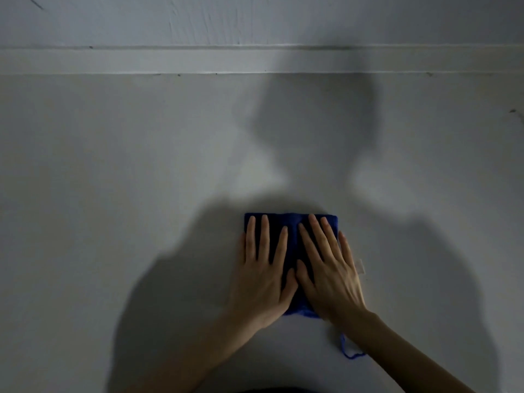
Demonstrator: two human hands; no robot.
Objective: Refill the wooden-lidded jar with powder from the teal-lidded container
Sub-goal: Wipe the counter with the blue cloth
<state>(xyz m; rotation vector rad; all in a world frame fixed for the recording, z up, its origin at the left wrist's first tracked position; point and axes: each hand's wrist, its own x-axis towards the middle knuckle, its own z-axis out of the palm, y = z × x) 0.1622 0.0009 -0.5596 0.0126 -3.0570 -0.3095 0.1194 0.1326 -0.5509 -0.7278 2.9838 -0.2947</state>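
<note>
Both bare forearms reach forward and converge. The left hand [262, 276] lies palm down, fingers [265, 236] straight and slightly spread. The right hand [330, 275] lies flat beside it, angled inward, its thumb touching the left thumb, fingers likewise extended.

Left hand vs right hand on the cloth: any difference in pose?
The left hand points straight ahead; the right hand angles toward the left. The left hand's outer edge hangs off the blue cloth, while the right hand covers the cloth's right edge. Both lie flat, palms down, fingers spread, thumbs meeting.
</note>
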